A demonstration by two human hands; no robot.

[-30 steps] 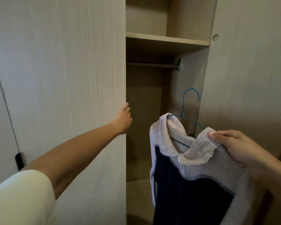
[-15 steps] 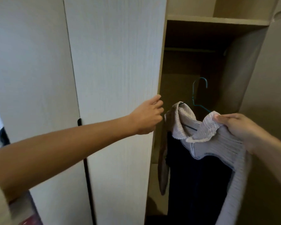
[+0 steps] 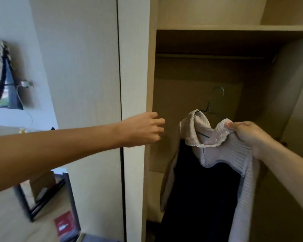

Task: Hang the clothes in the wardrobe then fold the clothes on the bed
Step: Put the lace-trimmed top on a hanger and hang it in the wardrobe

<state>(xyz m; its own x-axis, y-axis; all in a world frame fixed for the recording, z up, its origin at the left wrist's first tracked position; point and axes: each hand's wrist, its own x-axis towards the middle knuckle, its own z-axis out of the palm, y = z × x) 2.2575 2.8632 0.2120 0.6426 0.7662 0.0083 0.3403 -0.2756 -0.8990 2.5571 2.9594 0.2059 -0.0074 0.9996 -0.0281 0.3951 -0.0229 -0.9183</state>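
Right hand (image 3: 250, 135) is pinching the shoulder of the pale ribbed top (image 3: 222, 152), which is hanging on its wire hanger (image 3: 208, 107) inside the wardrobe opening. Hook is pointing up; rail (image 3: 208, 57) is running crosswise above and beyond it. Left hand (image 3: 145, 130) is hovering beside the top, fingers loosely curled, empty.

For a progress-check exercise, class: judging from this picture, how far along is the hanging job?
Done: the wardrobe stands open and the top is on its hanger. In hand: the right hand grips the top's shoulder, hook below the rail; the left hand hovers by the door edge. Left: hook the hanger over the rail; no bed or folding shows here.
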